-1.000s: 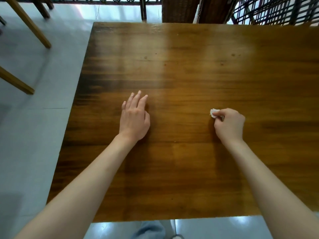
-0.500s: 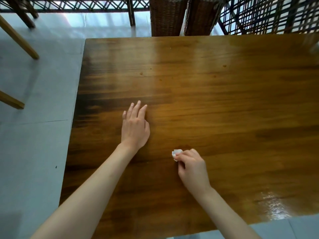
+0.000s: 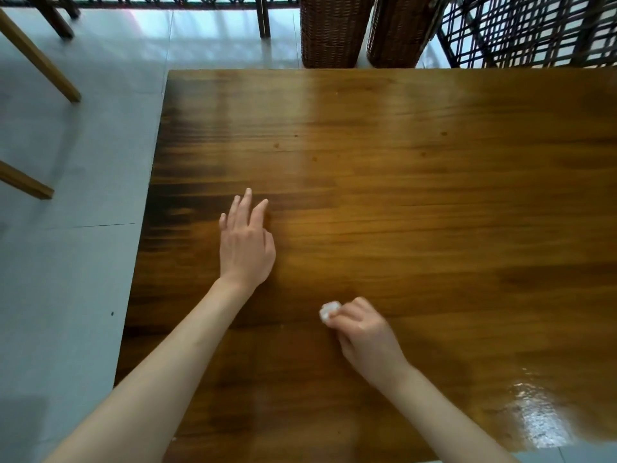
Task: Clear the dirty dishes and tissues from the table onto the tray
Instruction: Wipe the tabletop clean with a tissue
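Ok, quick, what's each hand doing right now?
Left hand: open, fingers straight, flat on the table.
Right hand: closed, pinching a tissue.

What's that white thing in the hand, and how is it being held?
The right hand pinches a small crumpled tissue at its near edge with the fingertips. The left hand holds nothing.
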`<state>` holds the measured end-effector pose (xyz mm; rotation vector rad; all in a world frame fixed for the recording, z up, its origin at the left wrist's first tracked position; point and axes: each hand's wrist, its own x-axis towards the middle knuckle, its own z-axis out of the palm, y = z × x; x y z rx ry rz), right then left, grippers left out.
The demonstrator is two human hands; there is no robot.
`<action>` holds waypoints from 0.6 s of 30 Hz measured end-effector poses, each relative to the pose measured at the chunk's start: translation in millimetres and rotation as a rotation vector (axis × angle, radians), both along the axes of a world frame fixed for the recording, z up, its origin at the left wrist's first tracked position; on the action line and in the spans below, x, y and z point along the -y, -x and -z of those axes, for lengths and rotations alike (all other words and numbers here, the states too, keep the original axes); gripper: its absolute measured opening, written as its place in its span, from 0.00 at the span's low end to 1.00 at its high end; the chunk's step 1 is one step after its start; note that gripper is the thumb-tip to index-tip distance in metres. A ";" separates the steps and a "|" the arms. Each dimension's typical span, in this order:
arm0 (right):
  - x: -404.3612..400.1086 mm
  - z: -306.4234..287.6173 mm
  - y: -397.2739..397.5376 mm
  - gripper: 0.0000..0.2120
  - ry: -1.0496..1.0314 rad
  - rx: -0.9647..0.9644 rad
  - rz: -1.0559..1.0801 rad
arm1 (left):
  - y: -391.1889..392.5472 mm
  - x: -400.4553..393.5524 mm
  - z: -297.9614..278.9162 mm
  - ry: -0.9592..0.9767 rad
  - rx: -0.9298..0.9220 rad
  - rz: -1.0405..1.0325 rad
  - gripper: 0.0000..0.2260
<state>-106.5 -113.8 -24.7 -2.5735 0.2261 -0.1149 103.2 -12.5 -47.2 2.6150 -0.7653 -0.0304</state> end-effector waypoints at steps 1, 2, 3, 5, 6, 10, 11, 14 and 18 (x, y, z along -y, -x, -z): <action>13.5 1.2 -9.4 0.10 -0.017 0.009 0.066 | -3.2 0.8 -0.6 0.001 0.003 0.004 0.21; 28.3 2.2 -22.0 0.10 -0.028 0.014 0.140 | -6.3 1.6 -1.3 0.005 0.006 0.009 0.21; 42.2 2.4 -37.3 0.10 -0.023 0.010 0.205 | -10.1 2.6 -2.0 0.011 0.009 0.010 0.21; 63.9 4.1 -71.4 0.10 0.010 -0.006 0.294 | -17.9 4.5 -2.8 0.020 0.014 -0.008 0.21; 72.0 5.9 -88.8 0.11 0.025 -0.010 0.328 | -22.2 5.3 -2.6 0.021 0.021 -0.025 0.21; 86.9 9.8 -138.9 0.13 0.040 -0.018 0.390 | -33.7 3.8 -0.6 -0.012 0.045 -0.067 0.21; 86.4 9.6 -147.6 0.13 0.035 -0.015 0.384 | -35.7 3.9 0.2 -0.020 0.046 -0.074 0.21; 72.3 6.7 -167.7 0.12 0.004 0.020 0.337 | -42.4 9.3 2.5 -0.046 0.034 -0.094 0.22; 62.8 2.2 -192.6 0.11 -0.008 0.111 0.301 | -59.5 24.1 4.8 -0.084 0.020 -0.111 0.24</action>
